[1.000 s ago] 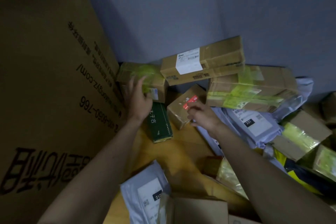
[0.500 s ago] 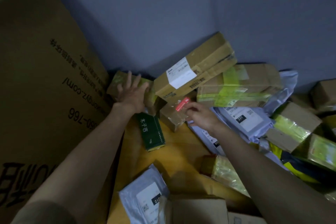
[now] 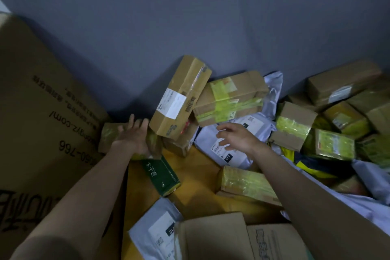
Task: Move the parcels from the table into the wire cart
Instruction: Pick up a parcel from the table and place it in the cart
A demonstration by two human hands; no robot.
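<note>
Dim corner, parcels heaped against the wall on the table (image 3: 196,177); we see no wire cart in view, so nothing visible has reached it. Our left hand (image 3: 133,139) lies on a small yellow-taped box (image 3: 109,135) by the big carton (image 3: 42,112), fingers straight over its top, thumb side hidden, so we cannot tell if it truly grips. Our right hand (image 3: 236,137) hovers over a white mailer bag (image 3: 223,150), fingers spread and loose, holding nothing. The long labelled box (image 3: 179,99) leans steeply, one end propped on the small brown box (image 3: 181,139) just beside our left hand. Risk, as we judge it: pulling the small taped box out could unseat that leaning box and tip it onto the green carton (image 3: 162,175). Poor light also makes a misgrab likely.
</note>
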